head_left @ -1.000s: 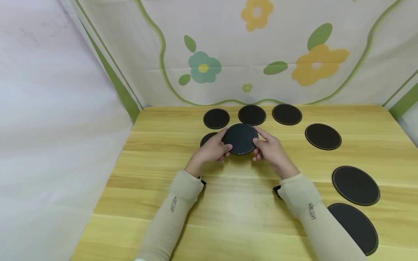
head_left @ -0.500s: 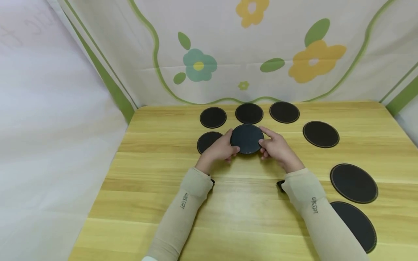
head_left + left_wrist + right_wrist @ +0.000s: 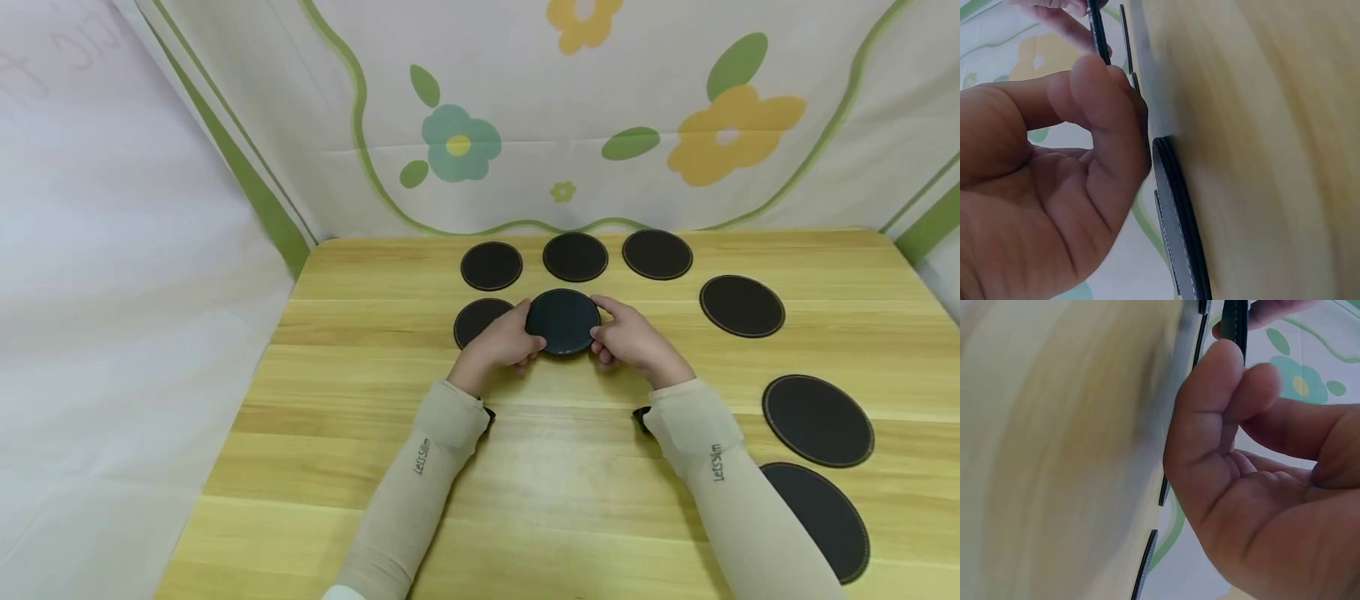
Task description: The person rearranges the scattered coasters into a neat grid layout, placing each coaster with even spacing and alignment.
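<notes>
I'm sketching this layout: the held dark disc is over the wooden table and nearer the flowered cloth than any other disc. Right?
Not quite: the head view shows a row of three discs nearer the flowered cloth. The held dark disc is over the wooden table.

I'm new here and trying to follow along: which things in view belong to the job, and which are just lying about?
Belonging to the job:
flat, black, round disc with a stitched edge
left hand and right hand, both holding it
probably the matching black round discs: same kind, not held

Just there:
yellow wood-grain table, the work surface
white flower-printed cloth, the backdrop
</notes>
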### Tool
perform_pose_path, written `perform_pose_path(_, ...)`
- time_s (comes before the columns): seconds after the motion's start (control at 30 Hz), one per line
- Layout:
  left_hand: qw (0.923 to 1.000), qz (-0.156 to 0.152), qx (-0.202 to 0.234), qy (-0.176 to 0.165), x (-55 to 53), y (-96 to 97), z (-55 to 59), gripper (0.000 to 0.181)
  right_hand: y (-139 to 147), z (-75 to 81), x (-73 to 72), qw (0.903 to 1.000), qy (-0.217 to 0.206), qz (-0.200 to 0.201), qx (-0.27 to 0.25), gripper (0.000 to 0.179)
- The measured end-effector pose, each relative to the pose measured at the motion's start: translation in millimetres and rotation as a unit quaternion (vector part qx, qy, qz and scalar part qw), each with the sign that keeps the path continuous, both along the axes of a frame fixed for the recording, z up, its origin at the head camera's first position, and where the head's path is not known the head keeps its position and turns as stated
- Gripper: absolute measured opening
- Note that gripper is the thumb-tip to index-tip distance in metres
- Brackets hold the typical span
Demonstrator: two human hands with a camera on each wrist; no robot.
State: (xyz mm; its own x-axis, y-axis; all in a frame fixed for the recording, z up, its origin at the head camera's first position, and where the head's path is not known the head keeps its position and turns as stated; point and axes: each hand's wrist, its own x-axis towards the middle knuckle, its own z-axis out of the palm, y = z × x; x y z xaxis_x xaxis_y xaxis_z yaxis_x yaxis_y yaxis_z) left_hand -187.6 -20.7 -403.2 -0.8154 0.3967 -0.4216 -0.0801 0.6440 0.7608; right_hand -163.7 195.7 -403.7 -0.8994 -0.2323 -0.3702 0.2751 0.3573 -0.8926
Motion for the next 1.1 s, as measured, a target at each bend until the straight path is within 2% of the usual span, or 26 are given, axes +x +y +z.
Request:
perform_pose_path(0.23, 0.9971, -0.014, -0.061, 0.044, -1.2, 0.7, -1.8, 0.078, -0.1, -2.4, -5.8, 0.9999, -0.001, 0.009, 0.014, 0.069)
perform_pose_path(0.43, 0.9928, -0.027, -0.090, 0.074, -2.5, -0.2, -3.0, 0.076, -3.7, -3.8, -8.8, 0.9988, -0.037, 0.023, 0.019, 0.078)
perform_pose_path(0.67, 0.9926, -0.031, -0.093, 0.072, -4.1, -3.0, -2.6, 0.077, -8.2, -3.6, -9.5, 0.9971, -0.035, 0.047, 0.050, 0.066)
perform_pose_path(1.1, 0.9945, -0.023, -0.079, 0.065, -4.1, -4.3, -1.3, 0.071, -8.6, -3.1, -9.8, 0.9953, -0.028, 0.054, 0.076, 0.062)
